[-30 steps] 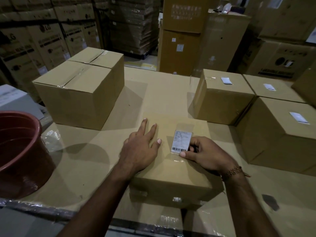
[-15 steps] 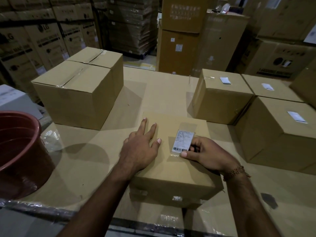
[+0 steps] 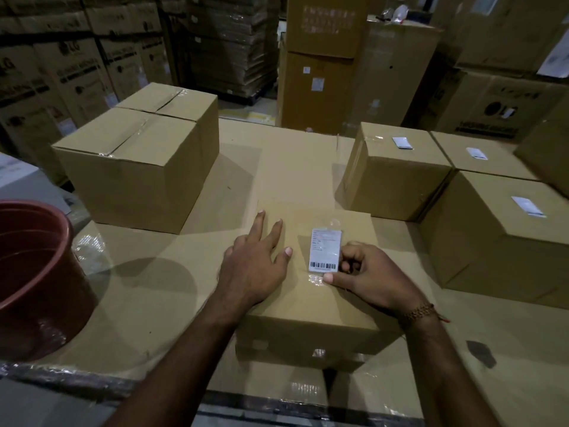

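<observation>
One red bucket (image 3: pixel 37 272) stands at nine o'clock from the small box (image 3: pixel 308 309), with two taped cartons (image 3: pixel 132 167) at ten o'clock. On the small box's top, near the table's front edge, the left hand (image 3: pixel 255 266) lies flat, fingers spread. The right hand (image 3: pixel 369 275) pinches one barcode label (image 3: pixel 324 249) at its right edge, thumb by its lower corner. Three labelled boxes (image 3: pixel 397 174) sit at two o'clock. Cardboard sheeting covers the table (image 3: pixel 147 291); stacked cartons (image 3: pixel 77 72) wall the dim warehouse.
</observation>
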`<action>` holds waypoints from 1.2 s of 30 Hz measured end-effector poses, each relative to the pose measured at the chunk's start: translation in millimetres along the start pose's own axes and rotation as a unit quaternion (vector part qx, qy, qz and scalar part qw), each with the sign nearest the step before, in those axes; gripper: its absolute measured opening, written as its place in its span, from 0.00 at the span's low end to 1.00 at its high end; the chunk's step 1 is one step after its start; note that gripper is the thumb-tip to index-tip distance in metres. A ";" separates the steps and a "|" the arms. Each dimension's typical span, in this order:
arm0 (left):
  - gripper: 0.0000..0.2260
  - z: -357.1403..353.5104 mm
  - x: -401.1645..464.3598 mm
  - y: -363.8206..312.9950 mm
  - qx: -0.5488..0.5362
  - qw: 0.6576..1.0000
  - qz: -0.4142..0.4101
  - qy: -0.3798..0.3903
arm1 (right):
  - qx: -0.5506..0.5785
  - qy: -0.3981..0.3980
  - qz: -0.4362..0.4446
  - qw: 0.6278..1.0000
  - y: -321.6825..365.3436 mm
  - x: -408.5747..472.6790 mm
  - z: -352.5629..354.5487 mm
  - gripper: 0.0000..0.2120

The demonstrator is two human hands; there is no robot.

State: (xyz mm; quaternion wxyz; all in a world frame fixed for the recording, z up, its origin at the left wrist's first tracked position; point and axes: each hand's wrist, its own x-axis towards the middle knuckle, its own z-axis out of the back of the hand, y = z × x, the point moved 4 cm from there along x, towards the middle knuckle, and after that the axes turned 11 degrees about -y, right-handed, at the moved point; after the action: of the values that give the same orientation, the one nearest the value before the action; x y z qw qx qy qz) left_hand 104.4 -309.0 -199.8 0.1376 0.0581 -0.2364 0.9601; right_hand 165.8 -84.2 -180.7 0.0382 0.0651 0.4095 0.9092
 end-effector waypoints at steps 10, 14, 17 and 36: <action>0.29 0.9 -0.2 -0.6 -0.004 1.000 0.006 -0.001 | 0.045 0.025 -0.023 0.998 -0.2 -0.3 -2.0 0.13; 0.29 0.7 0.2 -1.1 -0.008 1.000 -0.001 0.003 | 0.056 0.024 -0.035 0.998 -2.8 0.9 -2.6 0.14; 0.29 0.3 0.2 -0.7 -0.012 1.000 -0.006 0.001 | 0.036 0.020 -0.026 0.999 -4.0 0.7 -1.5 0.18; 0.30 -1.1 1.0 -1.2 -0.016 1.000 0.000 0.024 | 0.251 0.054 -0.066 0.964 -3.6 -10.1 15.9 0.19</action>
State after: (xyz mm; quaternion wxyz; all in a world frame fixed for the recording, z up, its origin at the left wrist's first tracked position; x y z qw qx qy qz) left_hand 103.7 -307.3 -200.1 0.1443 0.0331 -0.2482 0.9573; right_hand 178.2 -71.4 -173.9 0.0582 -0.0032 0.6290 0.7752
